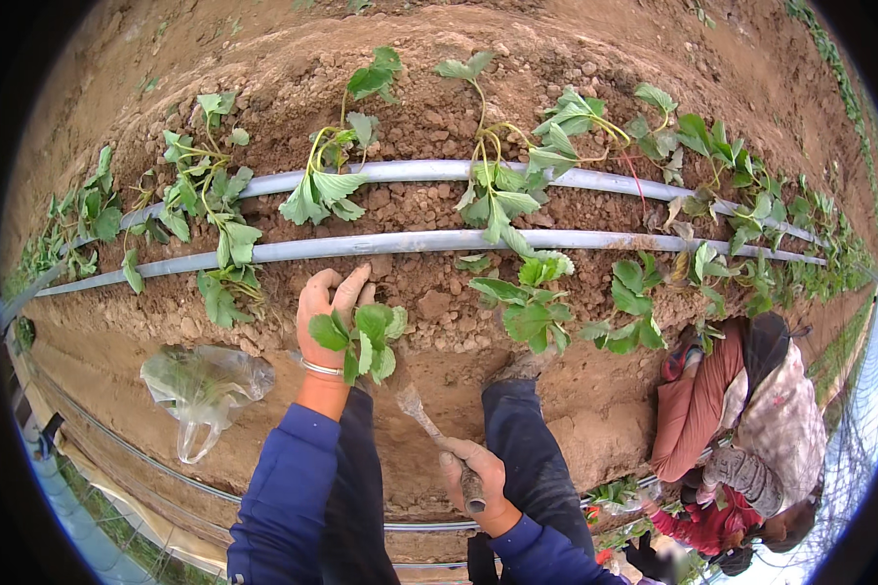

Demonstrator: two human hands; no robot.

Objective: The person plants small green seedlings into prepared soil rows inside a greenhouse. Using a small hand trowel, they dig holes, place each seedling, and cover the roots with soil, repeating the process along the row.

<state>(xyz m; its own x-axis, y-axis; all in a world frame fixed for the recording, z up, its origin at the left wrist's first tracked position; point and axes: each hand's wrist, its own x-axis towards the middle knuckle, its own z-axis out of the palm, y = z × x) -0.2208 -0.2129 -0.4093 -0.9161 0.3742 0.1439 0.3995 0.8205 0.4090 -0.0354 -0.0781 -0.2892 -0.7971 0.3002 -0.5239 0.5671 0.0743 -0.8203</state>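
My left hand (323, 311) is at the near edge of the soil bed with fingers bent toward the dirt. It holds a small strawberry plant (372, 338), whose leaves cover the thumb side and part of the wrist; the thumb and roots are hidden. Lower and to the right, my right hand (475, 475) grips a narrow, soil-caked hand trowel (418, 411) by its rounded handle. The trowel blade points up toward the bed, below the leaves. Another strawberry plant (527, 314) leans over the bed's edge to the right.
Two grey drip hoses (395, 172) (380, 243) run along the bed between strawberry plants (325, 183). A clear plastic bag (208, 387) with greenery lies in the furrow at left. Co-workers (768, 417) crouch at right. My legs (519, 431) straddle the middle.
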